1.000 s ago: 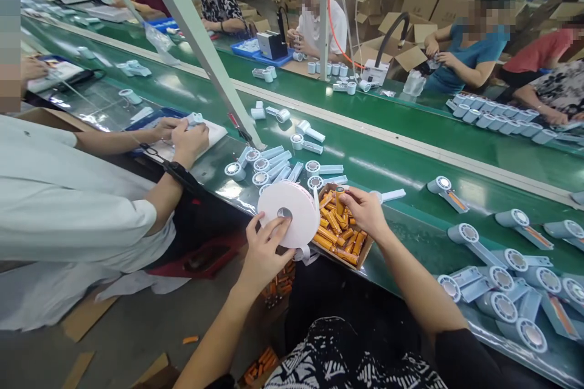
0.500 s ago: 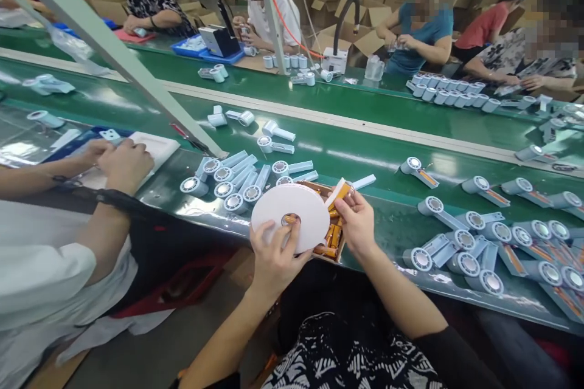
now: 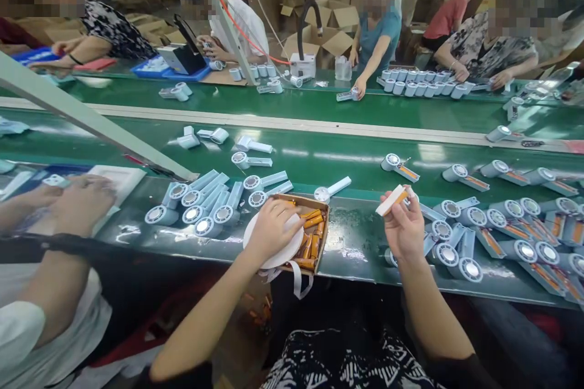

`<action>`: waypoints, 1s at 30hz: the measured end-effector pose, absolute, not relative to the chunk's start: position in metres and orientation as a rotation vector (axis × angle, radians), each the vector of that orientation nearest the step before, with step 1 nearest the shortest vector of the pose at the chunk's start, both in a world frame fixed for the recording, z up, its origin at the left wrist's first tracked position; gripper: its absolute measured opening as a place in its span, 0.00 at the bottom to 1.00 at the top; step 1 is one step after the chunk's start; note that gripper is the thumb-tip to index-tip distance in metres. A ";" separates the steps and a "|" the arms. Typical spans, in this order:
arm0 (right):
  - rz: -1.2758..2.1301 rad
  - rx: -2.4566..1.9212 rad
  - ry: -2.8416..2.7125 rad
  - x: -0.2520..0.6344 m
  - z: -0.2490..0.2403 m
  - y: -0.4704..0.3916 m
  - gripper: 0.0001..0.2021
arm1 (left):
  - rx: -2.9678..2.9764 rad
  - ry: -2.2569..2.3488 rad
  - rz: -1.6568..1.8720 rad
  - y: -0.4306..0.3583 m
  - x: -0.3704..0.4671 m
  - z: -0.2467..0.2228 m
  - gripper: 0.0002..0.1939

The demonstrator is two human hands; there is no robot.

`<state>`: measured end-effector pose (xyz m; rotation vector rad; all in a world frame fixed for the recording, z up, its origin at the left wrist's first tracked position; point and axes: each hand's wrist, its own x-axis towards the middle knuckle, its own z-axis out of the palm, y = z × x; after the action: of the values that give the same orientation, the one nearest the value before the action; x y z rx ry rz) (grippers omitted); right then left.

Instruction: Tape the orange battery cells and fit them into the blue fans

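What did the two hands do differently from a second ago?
The right hand carried an orange battery with a white strip away from the cardboard box, out over the grey fan bodies. The left hand lowered the white tape roll flat onto the box. The box of batteries stayed on the green belt.
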<state>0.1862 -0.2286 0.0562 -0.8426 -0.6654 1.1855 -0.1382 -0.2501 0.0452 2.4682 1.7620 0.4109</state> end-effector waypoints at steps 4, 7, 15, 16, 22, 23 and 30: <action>1.181 -0.874 -0.641 0.198 0.046 -0.243 0.25 | 2.251 1.677 -0.197 -0.138 -0.070 0.052 0.25; 1.147 -0.897 -0.632 0.227 0.041 -0.255 0.26 | 2.192 1.504 -0.385 -0.088 -0.040 0.048 0.20; 1.109 -1.045 -0.458 0.306 -0.009 -0.322 0.24 | 2.319 1.383 -0.455 -0.083 -0.033 0.030 0.24; 1.092 -1.051 -0.457 0.308 -0.010 -0.322 0.24 | 2.347 1.440 -0.413 -0.078 -0.030 0.029 0.24; 1.083 -1.057 -0.582 0.295 0.008 -0.294 0.23 | 2.696 1.649 -0.011 -0.026 -0.003 0.025 0.19; 1.091 -1.058 -0.603 0.292 0.011 -0.292 0.24 | 2.730 1.623 -0.006 -0.020 -0.001 0.023 0.19; 1.109 -1.042 -0.724 0.284 0.036 -0.265 0.24 | 2.763 1.356 -0.048 -0.012 -0.022 0.010 0.13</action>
<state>0.2838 -0.2646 0.0361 -1.0421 -0.7240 1.1087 -0.0222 -0.0117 0.0102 2.7630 1.3561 -0.0475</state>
